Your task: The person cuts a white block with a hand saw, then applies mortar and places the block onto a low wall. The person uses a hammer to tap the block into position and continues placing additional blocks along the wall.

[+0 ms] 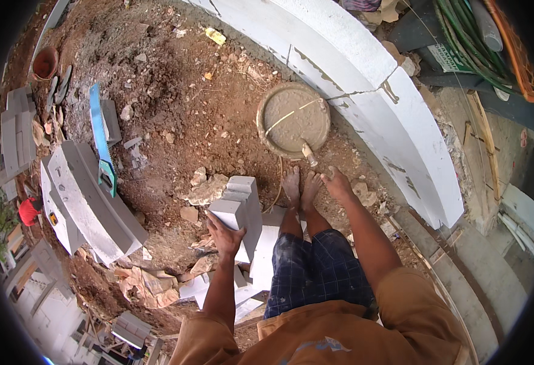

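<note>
My left hand grips the near end of a light grey lightweight block, with the thumb on one side and the fingers on the other. More pale blocks lie beneath and beside it. My right hand hangs in front of my feet with its fingers apart and nothing in them. Just beyond it, a tool's worn handle leans over the rim of a round basin of wet grey mortar. A thin pale strip crosses the mortar. The rest of the tool is hard to make out.
A low white block wall with mortared joints curves along the right. At left lie a blue handsaw, stacked blocks and a clay pot. Stones and torn paper sacking litter the soil. A person in red is far left.
</note>
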Tool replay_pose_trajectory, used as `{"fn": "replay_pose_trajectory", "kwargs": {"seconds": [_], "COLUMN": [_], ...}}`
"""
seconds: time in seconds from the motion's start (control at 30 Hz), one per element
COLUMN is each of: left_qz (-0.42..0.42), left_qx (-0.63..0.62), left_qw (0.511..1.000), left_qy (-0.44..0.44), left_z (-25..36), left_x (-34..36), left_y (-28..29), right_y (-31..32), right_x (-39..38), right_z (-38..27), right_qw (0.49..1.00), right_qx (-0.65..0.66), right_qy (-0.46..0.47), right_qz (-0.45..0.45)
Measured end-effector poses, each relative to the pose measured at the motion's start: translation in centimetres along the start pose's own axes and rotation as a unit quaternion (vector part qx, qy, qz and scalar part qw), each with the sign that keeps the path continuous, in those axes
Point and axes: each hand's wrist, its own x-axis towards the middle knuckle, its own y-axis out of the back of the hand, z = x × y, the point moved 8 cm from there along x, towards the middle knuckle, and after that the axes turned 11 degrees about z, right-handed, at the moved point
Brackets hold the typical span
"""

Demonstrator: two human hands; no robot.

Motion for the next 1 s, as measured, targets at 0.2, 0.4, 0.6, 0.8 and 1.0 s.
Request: {"fn": "replay_pose_trajectory", "kwargs": {"seconds": [0.2, 0.4, 0.6, 0.8, 1.0], "left_qz": [0.03, 0.025, -0.014, -0.011, -0.036], "left_qx": [-0.019, 0.001, 0.005, 0.064, 0.023], "left_qw": [0.999, 0.999, 0.998, 0.997, 0.995], "left_qy": [0.016, 0.022, 0.067, 0.04, -0.094], "left_z": [-2.6, -3.1, -2.0, 0.7, 5.8], "left_x": [3.4, 3.5, 3.6, 2.0, -1.4], "left_y": [-3.2, -3.2, -3.0, -3.4, -2.8], "right_y": [-9.3, -3.0, 8.6, 10.5, 10.6], "right_x": [9.1, 8.3, -2.1, -13.4, -24.3], "right_z": [-4.2, -8.4, -5.0, 1.7, 12.1], "right_qw": [0.981, 0.979, 0.945, 0.814, 0.712], "right_qx": [0.119, -0.01, 0.185, 0.491, 0.637], "right_qy": [-0.148, -0.155, -0.208, -0.235, -0.276], "right_qz": [-0.025, -0.133, -0.171, -0.2, -0.108]}}
